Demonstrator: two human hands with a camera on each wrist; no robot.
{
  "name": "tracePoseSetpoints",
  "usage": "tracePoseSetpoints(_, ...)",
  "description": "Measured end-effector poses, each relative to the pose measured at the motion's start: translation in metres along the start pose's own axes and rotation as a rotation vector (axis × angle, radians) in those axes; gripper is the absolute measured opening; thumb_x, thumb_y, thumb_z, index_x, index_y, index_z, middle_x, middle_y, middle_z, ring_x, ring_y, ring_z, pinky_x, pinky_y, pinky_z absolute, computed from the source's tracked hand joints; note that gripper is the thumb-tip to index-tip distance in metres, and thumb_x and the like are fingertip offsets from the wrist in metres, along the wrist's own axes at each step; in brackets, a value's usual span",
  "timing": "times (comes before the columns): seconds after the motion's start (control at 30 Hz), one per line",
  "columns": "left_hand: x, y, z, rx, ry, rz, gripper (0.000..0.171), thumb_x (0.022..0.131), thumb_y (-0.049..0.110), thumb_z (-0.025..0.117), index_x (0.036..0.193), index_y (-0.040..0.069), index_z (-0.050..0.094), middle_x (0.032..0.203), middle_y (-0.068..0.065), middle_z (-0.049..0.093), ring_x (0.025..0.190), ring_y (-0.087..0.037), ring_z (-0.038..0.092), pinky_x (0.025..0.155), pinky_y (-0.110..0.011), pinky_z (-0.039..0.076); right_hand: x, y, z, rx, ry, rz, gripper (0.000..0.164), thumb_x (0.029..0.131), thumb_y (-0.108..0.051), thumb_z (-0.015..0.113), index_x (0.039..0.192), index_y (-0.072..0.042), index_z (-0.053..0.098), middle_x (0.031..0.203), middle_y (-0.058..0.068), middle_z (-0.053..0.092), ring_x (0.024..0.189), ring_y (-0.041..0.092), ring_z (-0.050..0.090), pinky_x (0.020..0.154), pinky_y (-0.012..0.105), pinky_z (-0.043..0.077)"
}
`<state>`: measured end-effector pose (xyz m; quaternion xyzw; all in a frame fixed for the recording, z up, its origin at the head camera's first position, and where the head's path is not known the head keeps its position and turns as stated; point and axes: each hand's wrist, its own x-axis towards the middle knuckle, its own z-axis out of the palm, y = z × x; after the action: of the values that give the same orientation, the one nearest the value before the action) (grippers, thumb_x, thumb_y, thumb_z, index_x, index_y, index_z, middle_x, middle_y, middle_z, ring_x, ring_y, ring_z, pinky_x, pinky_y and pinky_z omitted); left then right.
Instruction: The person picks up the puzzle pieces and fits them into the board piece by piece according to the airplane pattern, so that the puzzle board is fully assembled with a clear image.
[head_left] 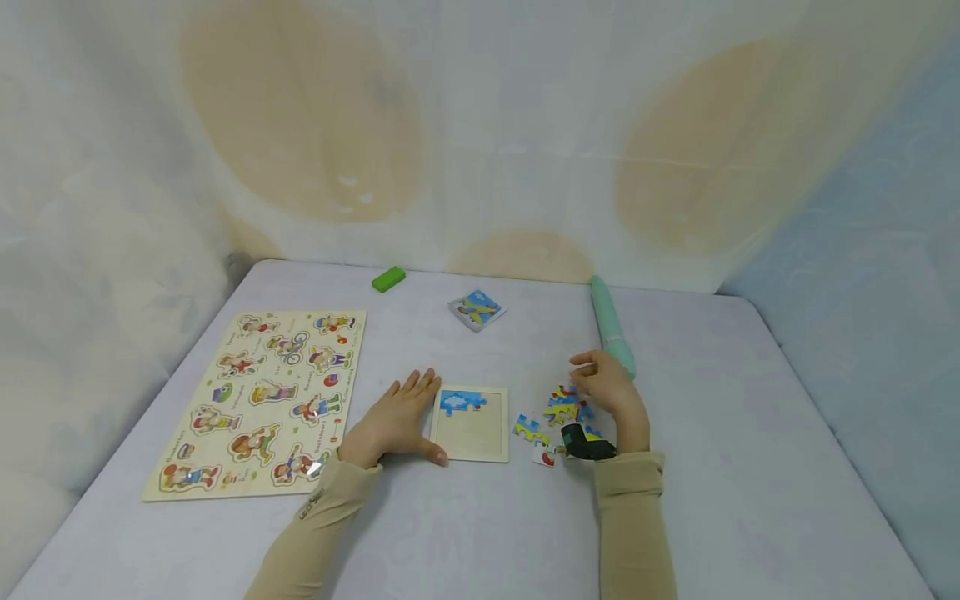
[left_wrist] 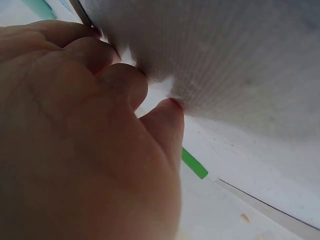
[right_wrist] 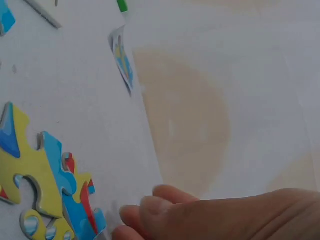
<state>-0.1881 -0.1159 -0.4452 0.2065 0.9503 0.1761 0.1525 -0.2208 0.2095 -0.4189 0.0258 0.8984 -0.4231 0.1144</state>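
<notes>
In the head view my left hand (head_left: 396,423) lies palm down with fingers spread, beside the left edge of a small wooden puzzle tray (head_left: 471,457). Joined blue puzzle pieces (head_left: 462,402) fill part of the tray's top. My right hand (head_left: 611,385) hovers at a pile of loose puzzle pieces (head_left: 562,407), its fingers loosely bent; no piece shows between them. In the right wrist view these fingers (right_wrist: 160,210) are just right of the yellow, blue and red pieces (right_wrist: 42,170). The left wrist view shows the left hand (left_wrist: 85,120) with fingertips against the tabletop.
A large board of cartoon figures (head_left: 258,400) lies at the left. Toward the back are a green block (head_left: 388,279), a small picture card (head_left: 477,309) and a mint-green long object (head_left: 611,321). A black wrist device (head_left: 585,443) partly covers some loose pieces.
</notes>
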Motion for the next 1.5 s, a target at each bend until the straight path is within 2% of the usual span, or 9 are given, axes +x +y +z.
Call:
tracePoseSetpoints(0.23, 0.000, 0.000, 0.000, 0.001, 0.004, 0.005, 0.123, 0.062, 0.056, 0.085, 0.153, 0.002, 0.022, 0.163, -0.015, 0.014, 0.151, -0.036, 0.010, 0.121, -0.056, 0.013, 0.001, 0.001, 0.008, -0.185, -0.066, -0.056, 0.044, 0.073, 0.012, 0.060, 0.116, 0.003, 0.062, 0.119, 0.022, 0.062, 0.109, 0.034, 0.057, 0.089, 0.041, 0.051)
tracePoseSetpoints(0.47, 0.000, 0.002, -0.002, 0.000, 0.011, 0.010, 0.123, 0.062, 0.055, 0.085, 0.153, 0.001, 0.023, 0.162, -0.016, 0.015, 0.151, -0.037, 0.011, 0.121, -0.056, 0.014, 0.002, -0.002, 0.012, -0.228, -0.051, -0.031, 0.042, 0.071, 0.013, 0.064, 0.111, -0.002, 0.064, 0.111, 0.019, 0.060, 0.099, 0.031, 0.055, 0.080, 0.038, 0.050)
tracePoseSetpoints(0.67, -0.001, 0.002, -0.003, 0.008, 0.010, 0.008, 0.123, 0.062, 0.054, 0.086, 0.153, 0.001, 0.023, 0.162, -0.017, 0.016, 0.150, -0.038, 0.011, 0.121, -0.057, 0.015, 0.003, -0.003, 0.013, -0.216, -0.026, -0.029, 0.035, 0.077, 0.007, 0.064, 0.110, -0.003, 0.064, 0.102, 0.015, 0.059, 0.091, 0.027, 0.053, 0.075, 0.034, 0.047)
tracePoseSetpoints(0.87, -0.001, 0.002, -0.002, 0.004, -0.004, 0.005, 0.123, 0.062, 0.054, 0.086, 0.153, 0.001, 0.022, 0.162, -0.016, 0.015, 0.151, -0.037, 0.010, 0.121, -0.056, 0.013, 0.005, -0.001, 0.014, -0.188, 0.014, -0.064, 0.027, 0.087, -0.004, 0.063, 0.114, -0.005, 0.063, 0.110, 0.018, 0.062, 0.094, 0.029, 0.058, 0.075, 0.035, 0.049)
tracePoseSetpoints(0.97, 0.000, 0.001, -0.002, 0.002, -0.001, 0.006, 0.122, 0.062, 0.054, 0.085, 0.153, 0.001, 0.022, 0.162, -0.016, 0.015, 0.151, -0.037, 0.010, 0.121, -0.056, 0.013, 0.007, -0.001, 0.015, -0.177, 0.001, -0.104, 0.028, 0.093, -0.005, 0.057, 0.120, -0.004, 0.063, 0.099, 0.018, 0.067, 0.083, 0.024, 0.061, 0.068, 0.030, 0.050)
tracePoseSetpoints(1.1, 0.000, 0.001, -0.001, 0.000, 0.005, 0.008, 0.122, 0.062, 0.054, 0.085, 0.153, 0.001, 0.023, 0.162, -0.016, 0.015, 0.151, -0.037, 0.011, 0.121, -0.057, 0.014, 0.009, -0.002, 0.018, -0.095, -0.038, -0.087, 0.035, 0.097, -0.004, 0.052, 0.131, -0.001, 0.055, 0.090, 0.016, 0.070, 0.071, 0.014, 0.062, 0.061, 0.023, 0.049)
tracePoseSetpoints(1.23, -0.001, 0.001, -0.001, -0.004, 0.002, 0.005, 0.122, 0.062, 0.054, 0.085, 0.153, 0.001, 0.022, 0.162, -0.016, 0.015, 0.151, -0.037, 0.010, 0.121, -0.057, 0.013, 0.010, -0.004, 0.020, -0.016, -0.025, -0.053, 0.032, 0.097, -0.008, 0.055, 0.128, -0.001, 0.051, 0.091, 0.016, 0.070, 0.066, 0.013, 0.062, 0.058, 0.021, 0.047)
tracePoseSetpoints(1.33, -0.001, 0.001, -0.001, -0.008, 0.000, 0.003, 0.123, 0.062, 0.054, 0.086, 0.153, 0.002, 0.022, 0.162, -0.015, 0.015, 0.151, -0.037, 0.010, 0.121, -0.056, 0.013, 0.012, -0.005, 0.023, -0.026, 0.038, -0.084, 0.024, 0.099, -0.012, 0.052, 0.123, -0.006, 0.054, 0.087, 0.015, 0.068, 0.061, 0.013, 0.056, 0.053, 0.022, 0.042)
tracePoseSetpoints(1.5, 0.000, 0.000, 0.000, 0.002, 0.002, 0.005, 0.123, 0.062, 0.055, 0.085, 0.153, 0.002, 0.022, 0.162, -0.015, 0.015, 0.151, -0.037, 0.010, 0.121, -0.056, 0.013, 0.017, -0.009, 0.031, -0.011, 0.198, -0.141, 0.030, 0.104, -0.016, 0.043, 0.129, -0.016, 0.059, 0.091, 0.015, 0.066, 0.060, 0.013, 0.050, 0.053, 0.023, 0.039)
